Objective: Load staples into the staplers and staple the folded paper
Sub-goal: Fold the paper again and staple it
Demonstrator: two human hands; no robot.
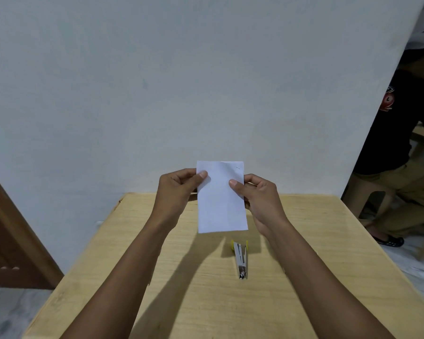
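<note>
Head-camera view, looking forward and down. Behind both hands, filling most of the scene: a plain pale grey plastered wall. Under and around the hands: a light yellow wood-grain tabletop, butted up to that wall. Far to the right of the right hand, past the wall's end: a seated person in a black shirt and khaki trousers, taking no part. Far to the left of the left hand: a brown wooden door panel. Between the two hands, held upright above the tabletop and clear of it: a white folded sheet of paper, taller than wide. Left hand pinching the paper's left edge near the top, thumb on the near face, fingers curled behind. Right hand pinching the right edge the same way. Below the right hand, nearer the body, lying on the tabletop: a small silver metal stapler with yellow plastic trim, apparently hinged open; staples inside too small to tell. Just above the right thumb, near the paper's top right corner: two tiny dark dashes, probably staples. Likely step: checking or squaring the fold around the stapling. Next move, probably: keeping the layers pinched with one hand, freeing the other for the stapler.
</note>
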